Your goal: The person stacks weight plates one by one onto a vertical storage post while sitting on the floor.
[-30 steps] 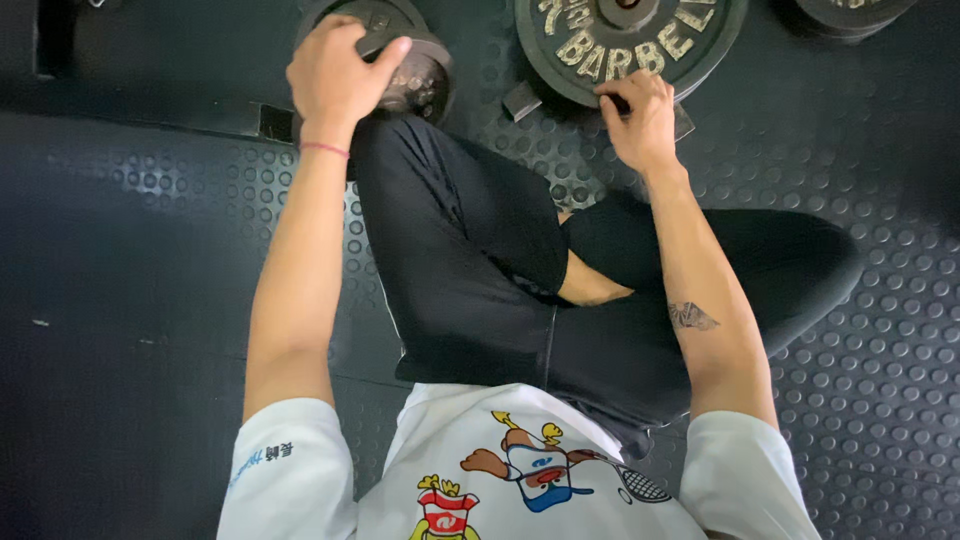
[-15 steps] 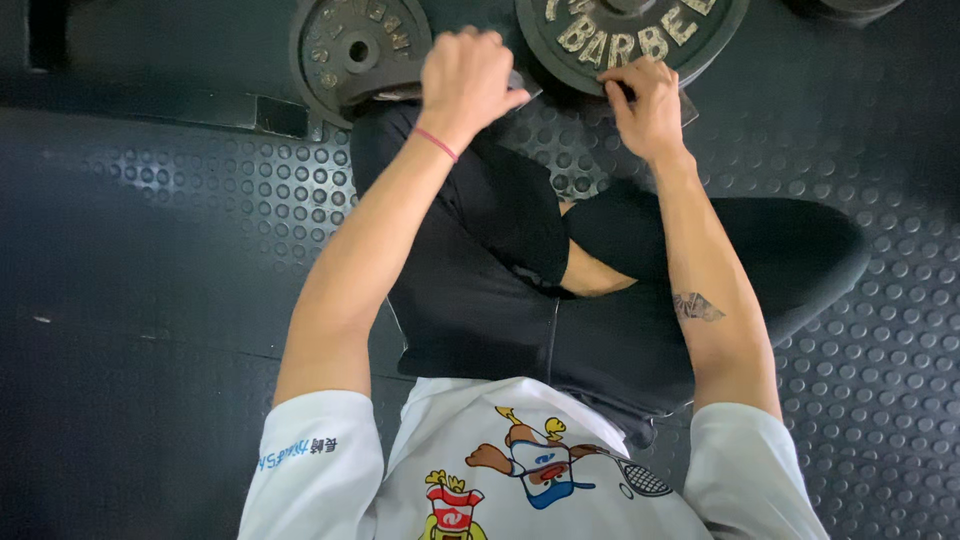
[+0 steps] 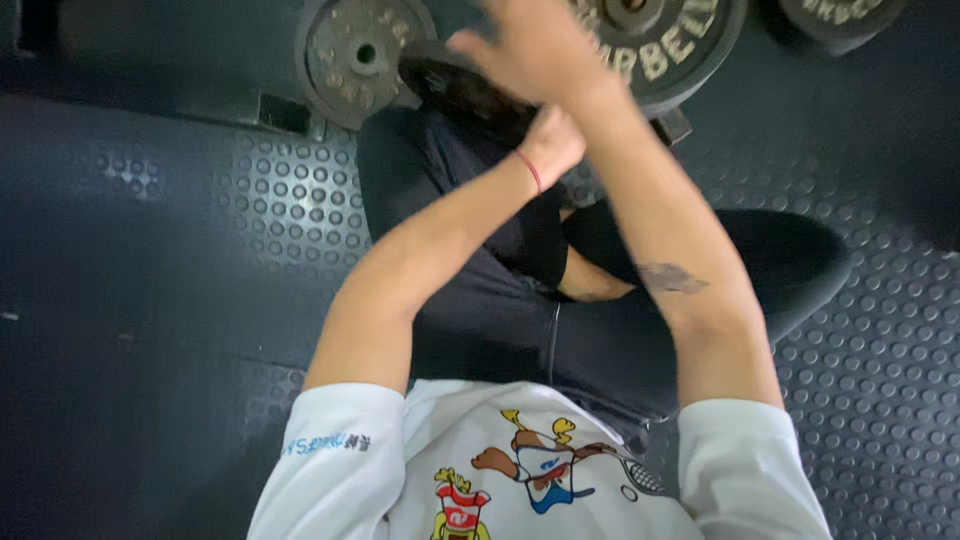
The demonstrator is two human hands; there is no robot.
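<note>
I sit on the floor with one leg in black trousers [image 3: 470, 280] stretched forward. My right hand [image 3: 530, 45] is raised in front of a large grey weight plate [image 3: 690, 55]; it is blurred, its fingers are spread and it holds nothing. My left hand [image 3: 557, 138], with a red band at the wrist, crosses over to the right and lies against my right wrist. Its fingers are hidden behind the right forearm. A smaller grey weight plate [image 3: 360, 60] stands to the left, beside my dark shoe [image 3: 455, 85].
The floor is dark rubber matting with round studs [image 3: 290, 200]. A third plate [image 3: 840, 15] shows at the top right edge. My bent other leg [image 3: 790, 260] lies to the right.
My left hand has swung right, from the small plate across to my right wrist. My right hand has lifted off the large plate and spread its fingers.
</note>
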